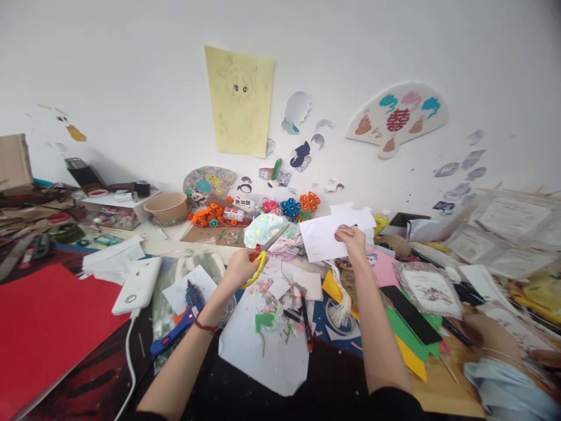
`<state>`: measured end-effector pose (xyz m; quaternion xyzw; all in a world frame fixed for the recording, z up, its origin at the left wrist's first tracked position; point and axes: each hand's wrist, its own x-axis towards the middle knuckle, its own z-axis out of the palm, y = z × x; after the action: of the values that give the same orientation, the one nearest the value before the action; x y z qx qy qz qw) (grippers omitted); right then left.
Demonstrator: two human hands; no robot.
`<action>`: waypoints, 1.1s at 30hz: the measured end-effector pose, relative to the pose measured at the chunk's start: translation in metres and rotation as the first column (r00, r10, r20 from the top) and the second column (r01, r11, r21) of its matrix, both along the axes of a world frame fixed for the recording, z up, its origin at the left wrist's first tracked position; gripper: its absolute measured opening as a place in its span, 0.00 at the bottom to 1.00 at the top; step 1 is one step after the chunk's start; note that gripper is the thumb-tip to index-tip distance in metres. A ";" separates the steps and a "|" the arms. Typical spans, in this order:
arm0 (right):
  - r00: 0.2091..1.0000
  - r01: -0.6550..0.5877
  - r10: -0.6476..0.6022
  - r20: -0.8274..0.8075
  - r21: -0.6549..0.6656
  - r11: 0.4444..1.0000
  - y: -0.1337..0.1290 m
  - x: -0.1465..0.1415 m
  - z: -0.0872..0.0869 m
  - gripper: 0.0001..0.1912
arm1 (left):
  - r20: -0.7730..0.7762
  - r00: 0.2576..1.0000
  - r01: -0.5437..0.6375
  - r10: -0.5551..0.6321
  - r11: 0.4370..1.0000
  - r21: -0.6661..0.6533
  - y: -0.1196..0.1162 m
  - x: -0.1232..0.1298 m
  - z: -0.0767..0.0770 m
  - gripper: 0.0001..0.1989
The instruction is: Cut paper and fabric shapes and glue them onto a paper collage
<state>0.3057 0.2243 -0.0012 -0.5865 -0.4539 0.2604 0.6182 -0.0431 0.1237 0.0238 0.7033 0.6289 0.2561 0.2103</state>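
My left hand [241, 267] is closed round the handles of a pair of scissors [274, 238], red and yellow at the grip. Its blades point up and to the right, over a pale patterned cloth [258, 229]. White paper [322, 235] is pinched in my right hand [352, 241]; it looks like more than one sheet. The paper is apart from the scissor blades, to their right. Below both hands lies a large white sheet [267, 362] strewn with paper scraps, a green piece [264, 320] and a red-and-black pen [305, 321].
A blue glue gun [177, 333] and a white power bank with a cable [137, 286] lie left, beside red paper [56, 327]. A black phone [412, 316] rests on green paper at right. Another person's arm [495, 339] reaches in at far right. Bright flowers [291, 209] stand near the wall.
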 end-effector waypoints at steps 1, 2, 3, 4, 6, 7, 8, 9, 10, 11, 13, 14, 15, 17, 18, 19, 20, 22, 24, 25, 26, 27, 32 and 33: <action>0.999 -0.010 0.011 0.031 -0.051 0.999 0.005 -0.003 0.001 0.19 | -0.031 1.000 -0.001 0.001 1.000 -0.002 0.005 0.003 0.001 0.21; 0.997 -0.014 0.022 0.072 -0.109 0.994 0.009 -0.005 0.001 0.19 | -0.063 0.998 0.002 -0.002 1.000 -0.004 0.011 0.007 0.003 0.21; 0.992 -0.012 0.032 0.118 -0.164 0.986 0.013 -0.008 0.001 0.20 | -0.095 0.995 0.012 -0.013 1.000 -0.004 0.020 0.012 0.004 0.19; 0.985 -0.005 0.039 0.165 -0.205 0.979 0.015 -0.011 0.002 0.20 | -0.127 0.991 0.029 -0.029 1.000 -0.003 0.029 0.017 0.006 0.17; 0.961 0.019 0.056 0.271 -0.265 0.964 0.014 -0.015 0.002 0.20 | -0.186 0.980 0.071 -0.069 0.997 0.005 0.052 0.029 0.010 0.13; 0.943 0.031 0.066 0.326 -0.284 0.958 0.010 -0.018 0.001 0.19 | -0.215 0.973 0.091 -0.088 0.996 0.006 0.064 0.035 0.011 0.13; 0.922 0.041 0.079 0.380 -0.296 0.954 0.004 -0.021 0.000 0.19 | -0.244 0.964 0.110 -0.106 0.994 0.004 0.077 0.041 0.013 0.14; 0.897 0.044 0.096 0.431 -0.303 0.952 -0.004 -0.025 -0.002 0.18 | -0.273 0.955 0.119 -0.114 0.993 0.001 0.088 0.046 0.013 0.15; 0.870 0.037 0.119 0.478 -0.304 0.952 -0.015 -0.031 -0.005 0.17 | -0.300 0.947 0.123 -0.118 0.992 -0.003 0.099 0.051 0.014 0.15; 0.841 0.017 0.150 0.520 -0.304 0.953 -0.027 -0.038 -0.010 0.15 | -0.325 0.938 0.124 -0.119 0.992 -0.005 0.108 0.056 0.013 0.15; 0.772 -0.067 0.255 0.582 -0.325 0.943 -0.052 -0.057 -0.022 0.11 | -0.368 0.922 0.129 -0.123 0.992 -0.009 0.122 0.063 0.011 0.16; 0.733 -0.116 0.315 0.603 -0.346 0.931 -0.064 -0.068 -0.029 0.11 | -0.386 0.914 0.133 -0.125 0.991 -0.008 0.126 0.066 0.009 0.17; 0.691 -0.162 0.376 0.617 -0.374 0.913 -0.076 -0.078 -0.036 0.09 | -0.402 0.907 0.136 -0.127 0.991 -0.005 0.127 0.069 0.007 0.17; 0.620 -0.214 0.461 0.634 -0.429 0.878 -0.093 -0.096 -0.048 0.07 | -0.430 0.895 0.138 -0.119 0.990 0.013 0.123 0.072 -0.001 0.19; 0.595 -0.224 0.490 0.637 -0.455 0.862 -0.099 -0.102 -0.052 0.06 | -0.441 0.890 0.137 -0.114 0.990 0.022 0.118 0.072 -0.005 0.19; 0.575 -0.226 0.510 0.639 -0.475 0.850 -0.103 -0.107 -0.055 0.06 | -0.452 0.885 0.140 -0.115 0.990 0.023 0.110 0.071 -0.009 0.20; 0.561 -0.224 0.524 0.641 -0.491 0.842 -0.105 -0.110 -0.057 0.05 | -0.461 0.878 0.147 -0.125 0.989 0.013 0.102 0.070 -0.014 0.20; 0.548 -0.215 0.534 0.643 -0.509 0.833 -0.105 -0.112 -0.059 0.06 | -0.476 0.861 0.178 -0.180 0.983 -0.049 0.083 0.064 -0.025 0.19; 0.547 -0.207 0.536 0.643 -0.517 0.831 -0.103 -0.113 -0.059 0.07 | -0.476 0.837 0.228 -0.270 0.963 -0.145 0.064 0.056 -0.035 0.17; 0.548 -0.206 0.537 0.641 -0.519 0.829 -0.102 -0.113 -0.058 0.08 | -0.470 0.824 0.254 -0.316 0.948 -0.192 0.056 0.053 -0.040 0.16; 0.551 -0.208 0.539 0.638 -0.520 0.828 -0.102 -0.114 -0.058 0.09 | -0.461 0.813 0.275 -0.355 0.933 -0.233 0.049 0.049 -0.044 0.16; 0.553 -0.212 0.541 0.633 -0.521 0.827 -0.101 -0.114 -0.058 0.09 | -0.452 0.804 0.291 -0.387 0.918 -0.269 0.043 0.047 -0.048 0.16; 0.579 -0.259 0.557 0.595 -0.513 0.818 -0.101 -0.116 -0.056 0.08 | -0.411 0.797 0.317 -0.443 0.886 -0.339 0.031 0.045 -0.060 0.16; 0.590 -0.272 0.557 0.585 -0.506 0.818 -0.101 -0.116 -0.056 0.08 | -0.404 0.802 0.316 -0.439 0.887 -0.338 0.030 0.046 -0.060 0.15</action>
<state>0.1901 0.1233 -0.0569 -0.6185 -0.7254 0.2319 0.1936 0.0029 0.1540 -0.0366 0.8228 0.5341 -0.0521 0.1870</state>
